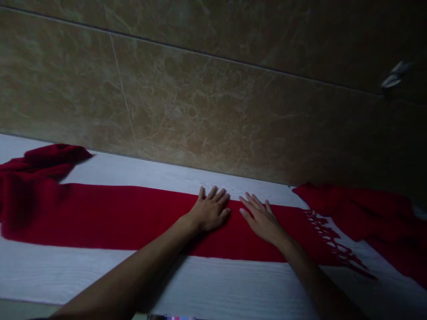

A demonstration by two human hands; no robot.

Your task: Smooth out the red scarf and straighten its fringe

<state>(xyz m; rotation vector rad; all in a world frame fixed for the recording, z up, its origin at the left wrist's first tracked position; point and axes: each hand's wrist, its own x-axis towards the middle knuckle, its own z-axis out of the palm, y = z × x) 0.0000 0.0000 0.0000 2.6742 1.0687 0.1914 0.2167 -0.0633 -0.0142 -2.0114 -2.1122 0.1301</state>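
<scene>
A long red scarf with a fringed right end lies stretched across a white wood-grain surface. My left hand rests flat on the middle of the scarf, fingers spread toward its far edge. To its right, my right hand also lies on the cloth with fingers apart. Neither hand grips anything. The scarf's fringe fans out loosely beyond my right hand. At the left, the red cloth is bunched and folded over itself.
Another heap of red cloth lies at the right, past the fringe. A brown marbled tile wall rises along the far edge of the surface. A shiny metal fitting sticks out from the wall at upper right. The light is dim.
</scene>
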